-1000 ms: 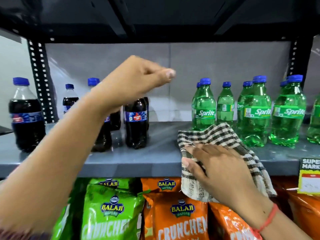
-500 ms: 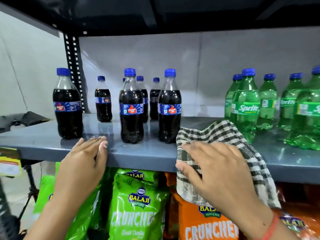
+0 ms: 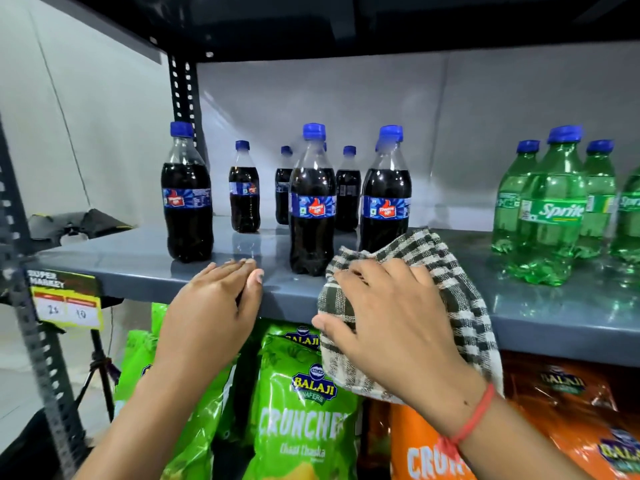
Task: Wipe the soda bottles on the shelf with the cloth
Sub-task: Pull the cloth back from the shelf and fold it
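Dark cola bottles point(image 3: 312, 202) on the shelf point(image 3: 554, 317): seven with caps showing, some half hidden behind others. Green Sprite bottles point(image 3: 552, 216): four in view, the rightmost cut off by the frame. One checked cloth point(image 3: 446, 271). Two hands. One price tag point(image 3: 65, 299). Green snack bags point(image 3: 304, 410): at least three; orange bags point(image 3: 571, 410): at least two.

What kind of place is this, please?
Most likely a small supermarket or grocery shop. The metal shelf holds rows of cola bottles and Sprite bottles, a price tag reading "Super Market" hangs on its edge, and snack bags fill the level below.
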A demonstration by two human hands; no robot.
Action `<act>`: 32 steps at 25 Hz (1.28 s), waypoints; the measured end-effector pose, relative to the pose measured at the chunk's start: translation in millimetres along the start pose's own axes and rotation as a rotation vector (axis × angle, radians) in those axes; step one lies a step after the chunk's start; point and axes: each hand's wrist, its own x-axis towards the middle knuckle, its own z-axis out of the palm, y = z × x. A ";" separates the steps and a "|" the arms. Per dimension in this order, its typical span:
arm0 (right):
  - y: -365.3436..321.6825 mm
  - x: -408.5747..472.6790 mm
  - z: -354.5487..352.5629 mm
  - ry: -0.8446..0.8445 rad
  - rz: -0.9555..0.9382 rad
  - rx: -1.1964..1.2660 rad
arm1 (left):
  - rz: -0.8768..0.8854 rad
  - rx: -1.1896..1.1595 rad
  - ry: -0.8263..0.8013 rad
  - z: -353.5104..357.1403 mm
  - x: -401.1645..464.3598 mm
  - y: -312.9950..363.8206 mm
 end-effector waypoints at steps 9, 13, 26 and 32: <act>-8.5 18.7 6.8 -0.017 -0.066 0.105 | 0.037 0.016 0.020 -3.6 -1.0 -3.4; -14.2 19.5 8.0 0.008 -0.087 0.146 | 0.058 0.020 0.023 -3.1 -2.0 -3.1; 7.1 -3.8 -17.7 -0.099 0.009 1.439 | -0.227 -0.438 -0.076 -26.0 -13.9 -0.3; -1.1 -26.2 -10.4 -0.508 0.089 2.165 | -0.320 -1.154 -0.330 -64.4 -56.5 35.7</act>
